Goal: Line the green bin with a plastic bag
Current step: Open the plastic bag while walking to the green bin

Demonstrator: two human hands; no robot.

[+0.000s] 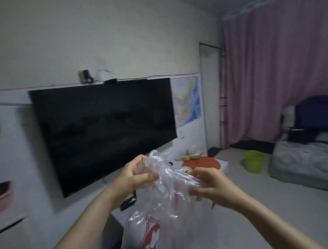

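A clear plastic bag with a red print hangs in front of me, crumpled at its top. My left hand grips the bag's upper left edge. My right hand pinches the upper right edge. Both hands are held at chest height, close together. The green bin stands on the floor far off to the right, beside the bed, well apart from my hands and the bag.
A large black television is fixed to the wall on the left. Below it runs a low white shelf with a red round item and fruit. A grey bed fills the right side. Pink curtains hang behind.
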